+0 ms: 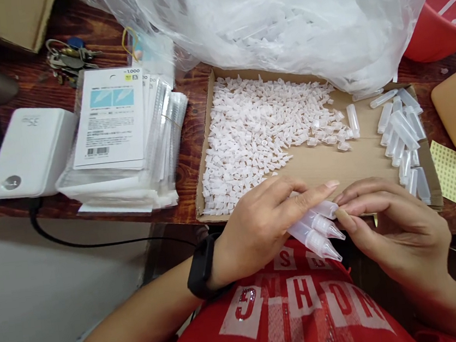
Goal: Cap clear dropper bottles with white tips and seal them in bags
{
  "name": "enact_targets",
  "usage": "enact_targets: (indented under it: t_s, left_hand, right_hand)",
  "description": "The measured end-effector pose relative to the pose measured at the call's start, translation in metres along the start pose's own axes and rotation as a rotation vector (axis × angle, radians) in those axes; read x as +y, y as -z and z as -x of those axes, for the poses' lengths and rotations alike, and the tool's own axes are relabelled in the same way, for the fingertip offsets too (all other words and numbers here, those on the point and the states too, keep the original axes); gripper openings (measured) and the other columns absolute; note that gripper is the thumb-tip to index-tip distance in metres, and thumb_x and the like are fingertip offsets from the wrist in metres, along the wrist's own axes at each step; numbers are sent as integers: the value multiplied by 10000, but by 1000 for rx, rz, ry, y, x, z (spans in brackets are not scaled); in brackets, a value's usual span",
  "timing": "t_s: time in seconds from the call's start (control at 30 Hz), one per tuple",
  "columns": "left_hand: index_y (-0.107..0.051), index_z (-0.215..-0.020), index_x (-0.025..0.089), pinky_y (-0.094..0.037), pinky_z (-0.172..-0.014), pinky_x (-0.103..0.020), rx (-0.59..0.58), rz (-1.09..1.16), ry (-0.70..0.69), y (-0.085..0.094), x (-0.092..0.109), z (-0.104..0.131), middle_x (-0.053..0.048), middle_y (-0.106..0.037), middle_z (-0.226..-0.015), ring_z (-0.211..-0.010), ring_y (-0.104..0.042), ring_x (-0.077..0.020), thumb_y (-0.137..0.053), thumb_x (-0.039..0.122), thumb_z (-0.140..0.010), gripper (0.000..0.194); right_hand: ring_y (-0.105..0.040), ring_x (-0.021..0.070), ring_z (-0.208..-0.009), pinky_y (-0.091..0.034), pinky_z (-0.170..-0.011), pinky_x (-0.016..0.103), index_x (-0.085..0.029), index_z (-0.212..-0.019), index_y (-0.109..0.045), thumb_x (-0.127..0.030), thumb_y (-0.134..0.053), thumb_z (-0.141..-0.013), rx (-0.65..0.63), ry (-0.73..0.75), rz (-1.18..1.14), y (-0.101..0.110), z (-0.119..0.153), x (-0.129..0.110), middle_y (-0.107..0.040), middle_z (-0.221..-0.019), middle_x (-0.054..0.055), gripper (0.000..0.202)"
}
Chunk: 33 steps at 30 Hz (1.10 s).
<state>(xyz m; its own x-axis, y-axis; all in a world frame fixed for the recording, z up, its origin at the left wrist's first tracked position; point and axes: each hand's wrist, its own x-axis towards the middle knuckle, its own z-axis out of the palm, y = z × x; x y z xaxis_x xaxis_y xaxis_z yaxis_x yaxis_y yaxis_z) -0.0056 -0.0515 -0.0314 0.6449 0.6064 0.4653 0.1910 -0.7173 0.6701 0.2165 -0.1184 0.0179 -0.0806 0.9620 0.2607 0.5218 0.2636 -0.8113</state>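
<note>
Tray (pixel 318 166) left bare toward near edge, bottles (pixel 316 240) clasped by curled left hand (pixel 258 219), one seemingly pinched by right hand (pixel 398 223)

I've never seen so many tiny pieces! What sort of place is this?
Probably a small packing workspace: a cardboard tray holds tiny white pieces and plastic tubes, a big bag overlaps it, and printed cards are stacked nearby.

reddish-brown wood-grain table (pixel 197 108); pale grey surface (pixel 71 276) lower left
</note>
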Motion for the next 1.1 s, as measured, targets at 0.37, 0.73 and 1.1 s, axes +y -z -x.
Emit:
enact_targets:
  t_s: [0.37,0.73,1.1]
  left_hand:
    - [-653,-1463,166,-541,-931,-290,26,-116,-4,-2,1,0,-67,-731,-1132,-1007,-647,-164,-543,94,-1085,401]
    - [-653,-1447,178,-537,-881,-287,29,-134,-25,-3,1,1,-61,-720,-1118,-947,-656,-164,-561,123,-1085,377]
    - [-550,-1589,328,-566,-967,-286,-111,206,159,1,7,1,-42,-700,-1212,-1098,-683,-165,-573,60,-1047,605]
  right_hand:
    - [-727,158,-825,-615,-752,324,-212,-1017,-750,16,-794,-816,122,178,104,-11,3,8,-757,-915,15,307]
    - [-738,162,-890,-633,-770,273,-224,-1037,-744,-2,-796,-831,135,23,-134,-16,10,12,-757,-930,11,308]
    - [-754,166,-898,-670,-716,280,-268,-1228,-729,-77,-660,-983,110,6,-190,-9,13,21,-756,-1032,29,319]
